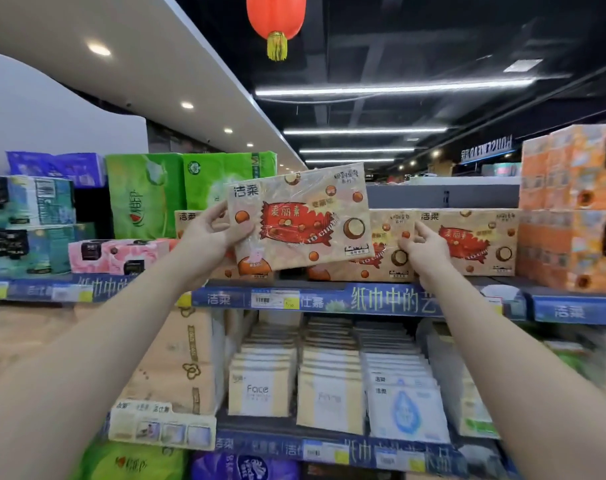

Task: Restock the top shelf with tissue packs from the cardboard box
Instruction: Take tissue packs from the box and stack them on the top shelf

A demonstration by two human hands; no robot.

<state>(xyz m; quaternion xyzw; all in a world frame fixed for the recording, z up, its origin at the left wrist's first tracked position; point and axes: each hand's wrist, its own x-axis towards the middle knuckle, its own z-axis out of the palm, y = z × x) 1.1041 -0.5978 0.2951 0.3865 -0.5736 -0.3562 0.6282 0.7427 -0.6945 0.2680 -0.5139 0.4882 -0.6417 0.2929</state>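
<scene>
My left hand (210, 233) grips the left edge of a beige tissue pack (300, 216) printed with a red candy wrapper and chocolate balls. The pack is raised and tilted in front of the top shelf (329, 299). My right hand (424, 249) is at the pack's lower right corner, fingers partly curled and touching the matching packs on the shelf. More of the same beige tissue packs (468, 242) stand in a row on the top shelf behind and to the right. The cardboard box is out of view.
Green tissue packs (145, 195) and pink packs (121, 256) fill the shelf's left side. Orange packs (571, 206) are stacked at the right. The lower shelf holds Face tissue packs (260, 386). A red lantern (275, 19) hangs overhead.
</scene>
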